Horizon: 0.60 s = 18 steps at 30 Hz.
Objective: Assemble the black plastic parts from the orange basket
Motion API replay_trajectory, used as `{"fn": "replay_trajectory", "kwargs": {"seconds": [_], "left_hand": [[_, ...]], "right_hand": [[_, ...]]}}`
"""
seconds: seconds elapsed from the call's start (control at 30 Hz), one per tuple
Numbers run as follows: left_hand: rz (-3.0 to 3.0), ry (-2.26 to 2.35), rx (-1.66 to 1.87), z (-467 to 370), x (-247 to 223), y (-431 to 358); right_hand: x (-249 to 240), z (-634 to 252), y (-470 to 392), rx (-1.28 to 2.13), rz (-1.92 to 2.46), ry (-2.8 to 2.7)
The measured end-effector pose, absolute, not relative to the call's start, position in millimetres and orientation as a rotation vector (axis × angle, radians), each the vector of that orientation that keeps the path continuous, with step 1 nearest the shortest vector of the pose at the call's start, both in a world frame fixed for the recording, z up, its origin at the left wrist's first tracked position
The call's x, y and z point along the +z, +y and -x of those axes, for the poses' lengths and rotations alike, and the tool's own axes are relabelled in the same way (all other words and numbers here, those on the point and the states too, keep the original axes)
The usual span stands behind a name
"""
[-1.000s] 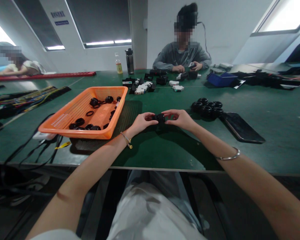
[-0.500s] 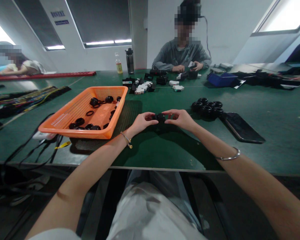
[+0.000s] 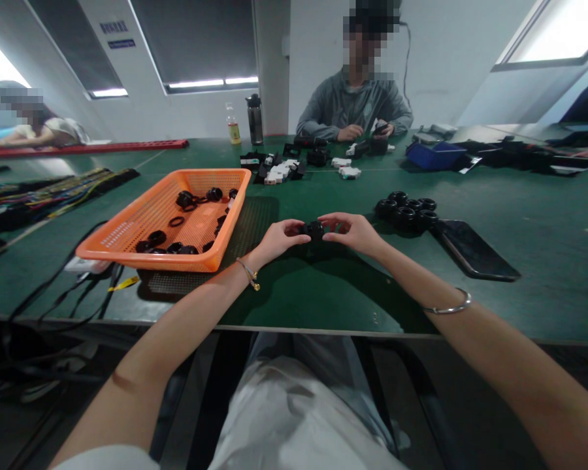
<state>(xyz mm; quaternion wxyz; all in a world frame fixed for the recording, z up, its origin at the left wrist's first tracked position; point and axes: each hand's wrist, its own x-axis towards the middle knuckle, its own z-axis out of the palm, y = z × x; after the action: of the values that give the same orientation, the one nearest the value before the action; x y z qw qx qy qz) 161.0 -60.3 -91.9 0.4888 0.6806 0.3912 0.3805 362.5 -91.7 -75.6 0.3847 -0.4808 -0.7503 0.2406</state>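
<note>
Between my hands, just above the green table, is a small black cylindrical fitting (image 3: 315, 230) that looks like plastic. My left hand (image 3: 285, 239) pinches its left end between thumb and fingers. On the other end, the thumb and fingertips of my right hand (image 3: 351, 232) close around it. Fine detail of the fitting is too small to make out. Several similar black round fittings (image 3: 404, 211) sit in a cluster right of my right hand. More black parts and a loose black ring (image 3: 176, 222) lie in the orange basket (image 3: 206, 262) to the left.
A dark phone (image 3: 475, 249) lies beside the cluster. Black and white parts (image 3: 281, 171) are spread farther back, near a bottle (image 3: 233, 125) and a dark flask (image 3: 255, 120). A co-worker (image 3: 355, 104) sits opposite. Wire bundles (image 3: 53, 196) and cables (image 3: 78, 287) are at left.
My hands stay in nearly the same place on the black fitting. The co-worker opposite has raised and turned their head slightly, with their hands shifting a little.
</note>
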Motion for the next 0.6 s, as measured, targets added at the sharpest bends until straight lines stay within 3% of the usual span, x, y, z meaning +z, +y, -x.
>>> {"fn": "replay_trajectory", "kwargs": {"seconds": [0.6], "left_hand": [[-1.635, 0.979, 0.911, -162.7, -91.1, -60.5]], "right_hand": [[-78.0, -364.7, -89.8, 0.643, 1.196, -1.932]]}}
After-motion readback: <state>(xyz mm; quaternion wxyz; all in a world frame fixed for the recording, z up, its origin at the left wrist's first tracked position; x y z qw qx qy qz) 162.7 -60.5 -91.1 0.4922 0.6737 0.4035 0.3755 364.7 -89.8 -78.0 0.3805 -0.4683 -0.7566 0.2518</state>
